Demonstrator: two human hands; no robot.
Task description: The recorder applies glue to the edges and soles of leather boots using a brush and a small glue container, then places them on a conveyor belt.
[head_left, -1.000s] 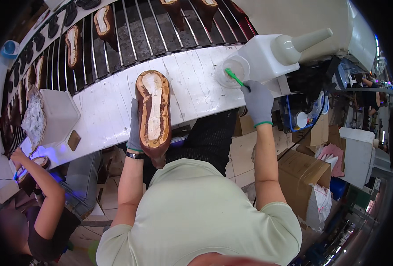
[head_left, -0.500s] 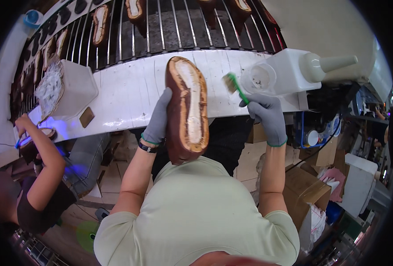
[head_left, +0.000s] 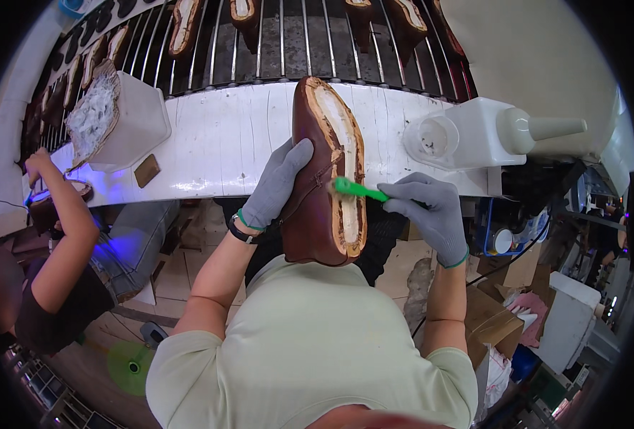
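Observation:
A dark brown leather shoe (head_left: pixel 310 222) without an outsole is held bottom up over the front edge of the white worktop (head_left: pixel 224 129). Its pale underside, rimmed in tan, is turned partly to the right. My left hand (head_left: pixel 280 184), in a grey glove, grips the shoe along its left side. My right hand (head_left: pixel 431 214), gloved alike, pinches the handle of a small green brush (head_left: pixel 360 189). The brush head lies at the underside's left rim, near mid-length; its bristles are mostly hidden. Beyond the right hand is a white cup (head_left: pixel 431 139) with dark specks inside, beside a white bottle (head_left: pixel 478 132).
Behind the worktop runs a rack of metal rods (head_left: pixel 283 43) carrying several upturned shoes. At left stand a white tub (head_left: pixel 142 121) and a small brown block (head_left: pixel 147 170). A co-worker's arm (head_left: pixel 70 222) reaches in there. Cardboard boxes (head_left: pixel 488 314) sit at lower right.
The brush has moved left and down from near the cup onto the shoe's underside. The shoe has shifted right and turned more onto its side, showing more brown leather.

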